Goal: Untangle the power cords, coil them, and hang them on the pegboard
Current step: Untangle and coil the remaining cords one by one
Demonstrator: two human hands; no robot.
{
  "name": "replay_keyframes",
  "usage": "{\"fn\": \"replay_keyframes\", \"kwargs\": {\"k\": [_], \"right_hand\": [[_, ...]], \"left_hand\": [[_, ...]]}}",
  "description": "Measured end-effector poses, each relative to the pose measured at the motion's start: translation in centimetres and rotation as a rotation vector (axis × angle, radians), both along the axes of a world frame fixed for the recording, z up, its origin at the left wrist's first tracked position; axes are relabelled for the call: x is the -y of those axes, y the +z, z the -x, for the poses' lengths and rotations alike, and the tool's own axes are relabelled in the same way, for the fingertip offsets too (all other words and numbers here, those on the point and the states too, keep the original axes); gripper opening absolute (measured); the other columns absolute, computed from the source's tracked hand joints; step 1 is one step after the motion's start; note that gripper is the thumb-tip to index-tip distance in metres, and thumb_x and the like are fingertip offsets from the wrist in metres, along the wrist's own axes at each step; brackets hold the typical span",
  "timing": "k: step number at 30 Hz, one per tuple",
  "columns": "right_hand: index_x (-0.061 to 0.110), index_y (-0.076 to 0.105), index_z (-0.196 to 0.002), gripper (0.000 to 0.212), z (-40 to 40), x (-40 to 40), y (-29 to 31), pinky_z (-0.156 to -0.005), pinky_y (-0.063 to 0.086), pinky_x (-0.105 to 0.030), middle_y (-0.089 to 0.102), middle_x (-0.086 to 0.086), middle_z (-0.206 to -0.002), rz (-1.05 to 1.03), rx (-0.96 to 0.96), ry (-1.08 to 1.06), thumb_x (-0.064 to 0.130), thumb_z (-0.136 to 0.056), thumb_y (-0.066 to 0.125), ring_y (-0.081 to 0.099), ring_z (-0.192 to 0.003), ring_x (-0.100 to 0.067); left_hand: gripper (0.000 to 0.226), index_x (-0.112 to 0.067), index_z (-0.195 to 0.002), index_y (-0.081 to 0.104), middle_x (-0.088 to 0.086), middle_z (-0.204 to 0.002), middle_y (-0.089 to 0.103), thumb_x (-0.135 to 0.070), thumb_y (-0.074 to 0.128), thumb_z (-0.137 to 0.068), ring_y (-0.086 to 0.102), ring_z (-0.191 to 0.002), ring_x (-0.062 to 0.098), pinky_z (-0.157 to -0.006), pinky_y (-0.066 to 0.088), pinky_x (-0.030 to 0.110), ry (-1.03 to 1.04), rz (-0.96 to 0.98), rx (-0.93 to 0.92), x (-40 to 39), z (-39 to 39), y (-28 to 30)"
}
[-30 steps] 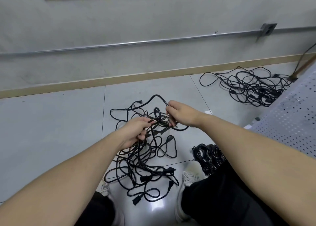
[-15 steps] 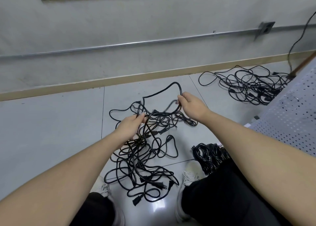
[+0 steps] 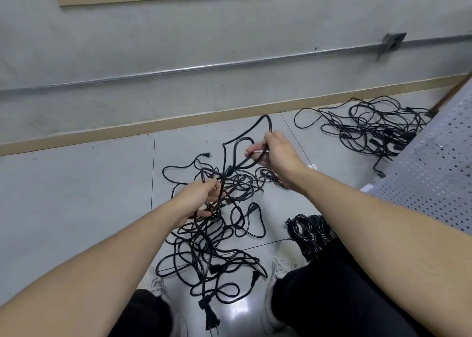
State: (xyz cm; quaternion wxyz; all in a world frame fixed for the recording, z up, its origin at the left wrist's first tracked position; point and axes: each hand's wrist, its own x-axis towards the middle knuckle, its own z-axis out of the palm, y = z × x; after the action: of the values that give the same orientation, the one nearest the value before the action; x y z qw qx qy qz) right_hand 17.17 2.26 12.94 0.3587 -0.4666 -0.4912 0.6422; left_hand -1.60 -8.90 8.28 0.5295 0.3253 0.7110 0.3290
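A tangle of black power cords (image 3: 217,244) lies on the grey floor between my feet. My left hand (image 3: 196,199) grips a bunch of cords at the top of the tangle, fingers curled round them. My right hand (image 3: 275,153) pinches one black cord (image 3: 263,122) that loops up above the pile and runs back down to the knot by my left hand. A white perforated pegboard (image 3: 434,173) leans at the right edge.
A second heap of black cords (image 3: 370,130) lies by the wall at the back right. Coiled black cords (image 3: 311,232) sit by my right knee. My white shoes (image 3: 281,262) flank the tangle. A metal conduit (image 3: 204,67) runs along the wall.
My right hand has drawn its cord up and to the right, away from the left hand, raising a taller loop. The left hand keeps its hold on the bundle.
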Motion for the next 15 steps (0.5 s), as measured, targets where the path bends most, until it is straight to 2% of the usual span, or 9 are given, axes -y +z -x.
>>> {"fn": "replay_keyframes", "kwargs": {"k": [3, 6, 8, 11, 15], "right_hand": [[0.014, 0.038, -0.094, 0.024, 0.7, 0.7, 1.0, -0.083, 0.061, -0.038, 0.065, -0.009, -0.087, 0.000, -0.118, -0.008, 0.023, -0.111, 0.025, 0.076, -0.083, -0.035], [0.014, 0.039, -0.094, 0.025, 1.3, 1.4, 1.6, -0.077, 0.061, -0.041, 0.065, -0.009, -0.089, -0.019, -0.082, 0.021, 0.025, -0.112, 0.025, 0.076, -0.071, -0.031], [0.015, 0.040, -0.094, 0.025, 1.4, 1.5, 1.8, -0.070, 0.059, -0.040, 0.064, -0.007, -0.080, -0.104, 0.001, 0.024, 0.027, -0.112, 0.027, 0.072, -0.060, -0.027], [0.016, 0.044, -0.094, 0.023, 1.0, 1.0, 2.1, -0.059, 0.052, -0.041, 0.051, -0.003, -0.064, -0.237, 0.112, 0.021, 0.026, -0.110, 0.032, 0.050, -0.041, -0.017], [0.017, 0.046, -0.095, 0.018, 0.6, 1.2, 2.0, -0.044, 0.032, -0.023, 0.038, -0.002, -0.063, -0.149, 0.090, 0.023, 0.021, -0.108, 0.033, 0.028, -0.040, -0.013]], "left_hand": [[0.019, -0.021, -0.110, 0.055, 0.005, -0.111, 0.069, -0.031, 0.038, -0.107, 0.069, -0.085, 0.020, -0.070, 0.053, 0.033, 0.110, -0.028, -0.057, -0.3, -0.1, -0.2], [0.024, -0.012, -0.115, 0.054, 0.005, -0.082, 0.068, -0.026, 0.035, -0.109, 0.061, -0.065, 0.020, -0.071, 0.045, 0.034, 0.126, -0.135, -0.054, -0.6, -0.3, -0.3], [0.029, -0.010, -0.115, 0.060, 0.000, -0.064, 0.056, -0.024, 0.036, -0.109, 0.051, -0.055, 0.016, -0.071, 0.044, 0.037, 0.141, -0.237, -0.052, -1.0, -0.3, -0.1], [0.028, -0.022, -0.110, 0.065, -0.005, -0.062, 0.041, -0.027, 0.038, -0.111, 0.037, -0.053, 0.009, -0.063, 0.038, 0.030, 0.156, -0.355, -0.044, -1.2, -0.2, 1.1], [0.027, -0.027, -0.111, 0.069, -0.011, -0.063, 0.044, -0.032, 0.042, -0.109, 0.036, -0.053, 0.008, -0.055, 0.031, 0.030, 0.125, -0.395, -0.105, -1.4, -0.2, 2.2]]}}
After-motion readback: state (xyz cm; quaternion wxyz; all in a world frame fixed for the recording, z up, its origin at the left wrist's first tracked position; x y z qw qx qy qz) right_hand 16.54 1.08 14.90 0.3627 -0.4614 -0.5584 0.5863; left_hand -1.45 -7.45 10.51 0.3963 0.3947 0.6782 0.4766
